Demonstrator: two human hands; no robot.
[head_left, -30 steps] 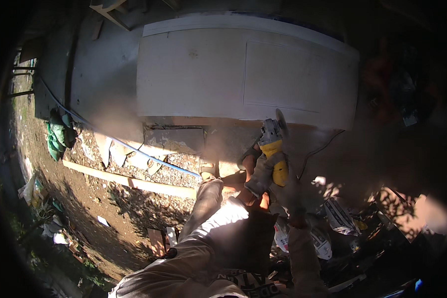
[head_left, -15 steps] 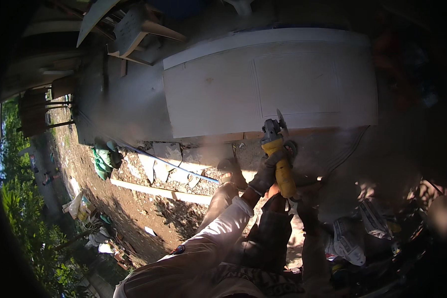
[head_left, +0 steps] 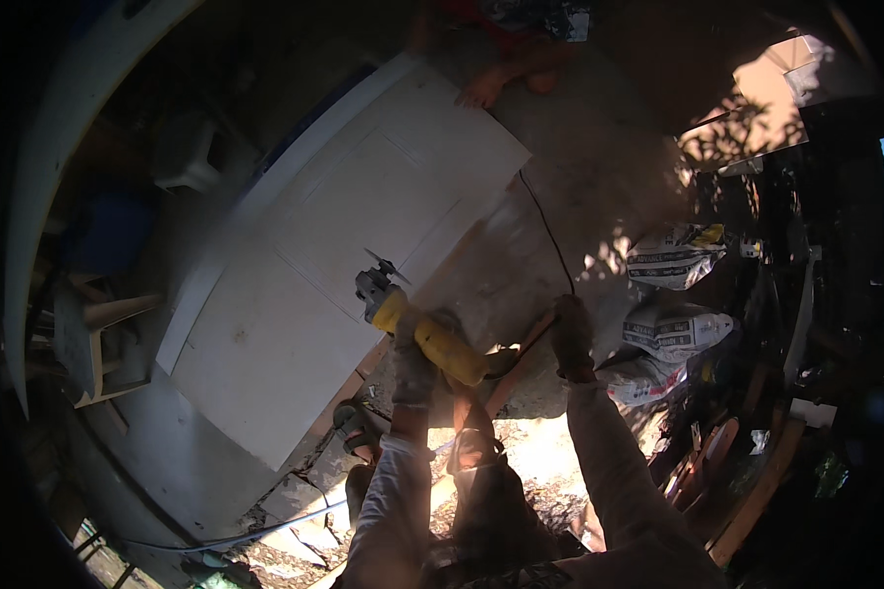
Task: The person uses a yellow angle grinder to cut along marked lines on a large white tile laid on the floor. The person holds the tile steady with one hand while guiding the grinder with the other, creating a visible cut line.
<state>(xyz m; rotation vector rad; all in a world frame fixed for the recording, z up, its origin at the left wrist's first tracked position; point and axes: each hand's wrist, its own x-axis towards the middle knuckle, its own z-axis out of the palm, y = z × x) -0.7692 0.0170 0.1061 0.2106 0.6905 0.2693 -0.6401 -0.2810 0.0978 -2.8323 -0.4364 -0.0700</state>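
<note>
My gloved left hand (head_left: 413, 373) is wrapped round the yellow body of an angle grinder (head_left: 447, 350). The grinder's grey head and thin disc point away from me, over the near edge of a large white door panel (head_left: 304, 226) lying flat. From the grinder's tail a dark power cord (head_left: 550, 228) runs to my gloved right hand (head_left: 572, 339). That hand is closed round the cord, off to the right of the tool. Whether the disc is spinning or touches the panel I cannot tell.
Another person's hand (head_left: 481, 88) rests at the panel's far end. Grey-white bags (head_left: 678, 332) lie to the right, near wooden boards (head_left: 756, 491). A white plastic chair (head_left: 189, 157) and a wooden chair (head_left: 83, 339) stand left. A blue hose (head_left: 265, 530) crosses the ground.
My view has swung to the right, bringing the other person and bags into sight. My right hand has moved away from the grinder and now holds the cord; my left keeps the tool.
</note>
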